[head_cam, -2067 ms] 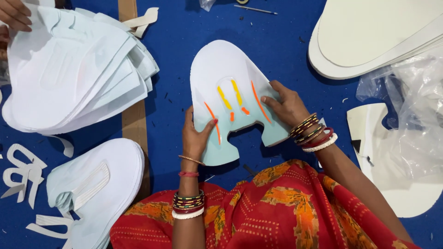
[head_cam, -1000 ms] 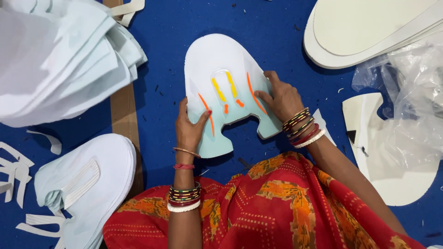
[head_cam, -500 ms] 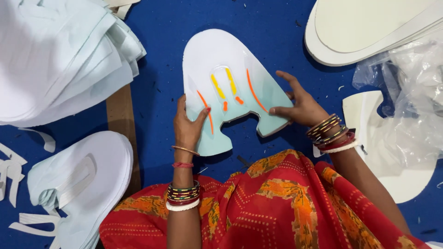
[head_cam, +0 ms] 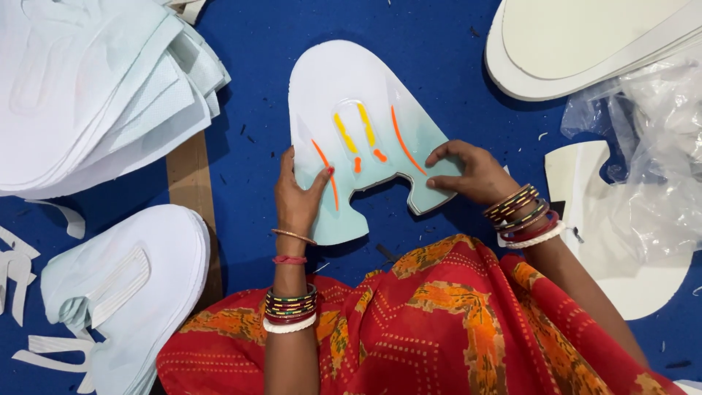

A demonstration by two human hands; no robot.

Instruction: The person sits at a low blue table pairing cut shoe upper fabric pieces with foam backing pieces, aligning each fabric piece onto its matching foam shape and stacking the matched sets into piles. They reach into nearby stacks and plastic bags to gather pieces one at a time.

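Observation:
A pale blue-white shoe upper piece [head_cam: 351, 95] with orange and yellow stripes lies flat on the blue work surface [head_cam: 439, 66]. My left hand [head_cam: 296, 197] grips its left lower wing, thumb on top near an orange stripe. On the right lower wing rests my right hand [head_cam: 468, 175], fingers bent and pressing down on it. Both wrists wear several coloured bangles.
A fanned stack of the same pale pieces [head_cam: 88, 88] fills the upper left. Another stack [head_cam: 131, 278] sits lower left beside white cut scraps [head_cam: 18, 271]. White sole-shaped sheets [head_cam: 585, 51] and crumpled clear plastic [head_cam: 643, 146] lie at the right. A brown strip [head_cam: 190, 183] crosses the surface.
The view has drifted, so the piece sits a little lower and more central. My right hand slid from the stripes down to the right wing. My left hand keeps its grip.

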